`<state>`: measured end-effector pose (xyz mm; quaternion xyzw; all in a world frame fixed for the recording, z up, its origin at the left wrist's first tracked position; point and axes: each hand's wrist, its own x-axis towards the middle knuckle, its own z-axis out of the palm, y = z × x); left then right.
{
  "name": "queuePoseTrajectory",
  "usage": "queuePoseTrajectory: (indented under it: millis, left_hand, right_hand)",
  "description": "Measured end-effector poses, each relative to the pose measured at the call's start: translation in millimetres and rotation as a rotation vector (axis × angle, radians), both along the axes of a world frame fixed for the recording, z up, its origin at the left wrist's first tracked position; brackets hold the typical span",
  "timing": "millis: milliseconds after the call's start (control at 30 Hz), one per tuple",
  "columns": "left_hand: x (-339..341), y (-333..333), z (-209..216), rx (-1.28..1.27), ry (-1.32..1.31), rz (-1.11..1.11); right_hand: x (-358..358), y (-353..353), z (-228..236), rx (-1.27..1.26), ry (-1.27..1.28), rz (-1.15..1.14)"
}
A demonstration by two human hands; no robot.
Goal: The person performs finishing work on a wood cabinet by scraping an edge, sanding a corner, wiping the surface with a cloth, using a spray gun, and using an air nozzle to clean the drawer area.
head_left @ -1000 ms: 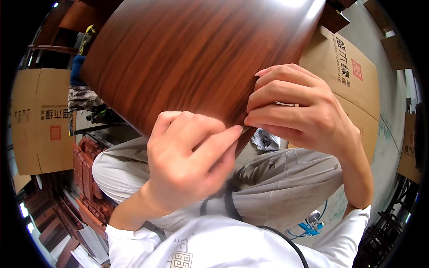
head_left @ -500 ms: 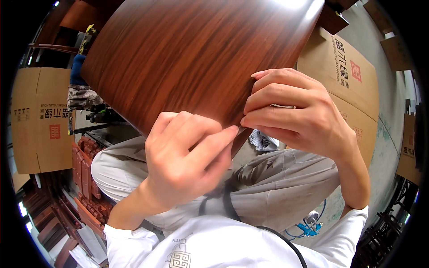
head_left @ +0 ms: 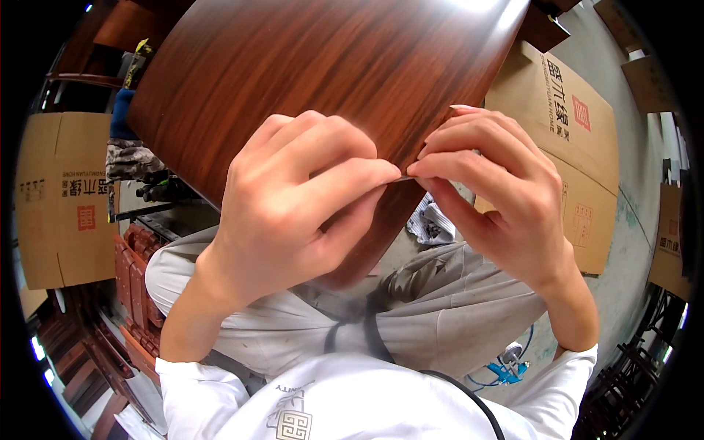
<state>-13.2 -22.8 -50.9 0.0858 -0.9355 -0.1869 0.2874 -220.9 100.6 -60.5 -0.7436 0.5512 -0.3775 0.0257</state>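
A dark reddish-brown wooden panel [head_left: 308, 66] with a glossy grain lies in front of me, its near corner pointing toward my lap. Over its near right edge both hands work fingertip to fingertip. My left hand [head_left: 293, 205] pinches with thumb and index finger, the other fingers curled. Opposite it, my right hand [head_left: 499, 183] also closes thumb and index finger in a pinch, other fingers bent over the panel's edge. Between the fingertips sits something thin and dark, too small to make out.
Brown cartons stand at the left [head_left: 81, 242] and right [head_left: 587, 176]. A crumpled grey-white cloth [head_left: 430, 220] lies under the panel's right edge. Reddish-brown slatted wooden pieces [head_left: 136, 279] are stacked at my left. A blue tool [head_left: 508, 372] with a hose rests by my right knee.
Both hands have moved up and away from me along the panel's edge, the left one farther. The panel's near corner now shows below them. Their fingertips remain pinched close together.
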Motion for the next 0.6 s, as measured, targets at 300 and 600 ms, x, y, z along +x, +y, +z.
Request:
queuePoseTrajectory:
  millis: [300,600]
  left_hand:
    - [6,3,1,0.003,-0.026,-0.026]
    - [10,5,-1,0.009,-0.010,-0.028]
  right_hand:
    - [2,-1,2,-0.018,0.046,0.023]
    - [4,-1,-1,-0.034,0.036,0.058]
